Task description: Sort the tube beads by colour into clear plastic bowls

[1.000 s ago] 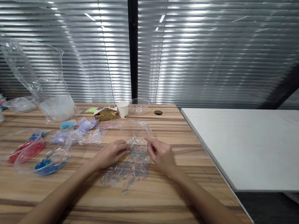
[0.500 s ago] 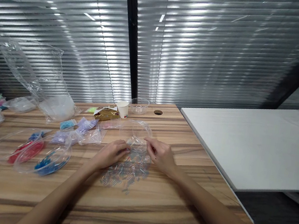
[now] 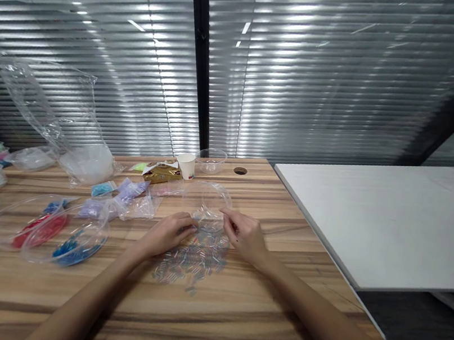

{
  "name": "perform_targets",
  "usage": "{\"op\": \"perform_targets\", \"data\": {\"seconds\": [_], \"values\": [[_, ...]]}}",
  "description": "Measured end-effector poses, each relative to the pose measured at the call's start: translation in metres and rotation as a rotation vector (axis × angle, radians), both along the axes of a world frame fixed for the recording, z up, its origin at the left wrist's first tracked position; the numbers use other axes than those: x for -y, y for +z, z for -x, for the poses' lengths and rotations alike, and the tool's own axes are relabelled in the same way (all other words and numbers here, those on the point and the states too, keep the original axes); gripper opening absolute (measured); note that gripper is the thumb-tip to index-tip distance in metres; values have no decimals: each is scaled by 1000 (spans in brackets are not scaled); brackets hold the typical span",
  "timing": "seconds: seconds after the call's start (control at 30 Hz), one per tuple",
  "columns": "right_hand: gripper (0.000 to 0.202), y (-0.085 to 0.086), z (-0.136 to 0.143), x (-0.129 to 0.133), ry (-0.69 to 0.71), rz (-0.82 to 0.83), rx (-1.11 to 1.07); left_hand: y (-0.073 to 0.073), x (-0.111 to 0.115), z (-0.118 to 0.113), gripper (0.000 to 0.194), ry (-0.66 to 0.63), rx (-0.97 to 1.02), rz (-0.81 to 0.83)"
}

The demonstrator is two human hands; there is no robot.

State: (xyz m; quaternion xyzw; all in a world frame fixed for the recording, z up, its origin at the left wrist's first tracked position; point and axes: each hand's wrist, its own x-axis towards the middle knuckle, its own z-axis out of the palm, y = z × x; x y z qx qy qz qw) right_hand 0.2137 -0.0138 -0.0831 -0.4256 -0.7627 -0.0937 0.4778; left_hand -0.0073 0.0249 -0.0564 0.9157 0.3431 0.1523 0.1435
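Many small clear tube-like pieces (image 3: 191, 261) lie in a loose pile on the wooden table. My left hand (image 3: 170, 234) rests at the pile's left upper edge, its fingers curled together; anything between them is too small to make out. On the right side, my right hand (image 3: 245, 235) has thumb and forefinger pinched beside a clear round container (image 3: 208, 198), and what the pinch holds is hidden. That container stands just behind the pile, between and beyond both hands.
Clear bowls with red pieces (image 3: 42, 230) and blue pieces (image 3: 74, 249) sit at the left. Small purple bags (image 3: 130, 189), a gold packet (image 3: 162, 172), a paper cup (image 3: 186, 165) and another clear bowl (image 3: 211, 161) stand behind. A white table (image 3: 382, 216) adjoins on the right.
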Motion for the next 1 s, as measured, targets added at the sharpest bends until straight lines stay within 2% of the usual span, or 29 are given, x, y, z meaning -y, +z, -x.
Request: {"op": "perform_targets", "data": {"seconds": [0.33, 1.0], "values": [[22, 1, -1, 0, -9, -15, -21, 5, 2, -1, 25, -4, 12, -22], [22, -2, -2, -2, -12, -37, -39, 2, 0, -1, 26, -5, -2, -59]]}}
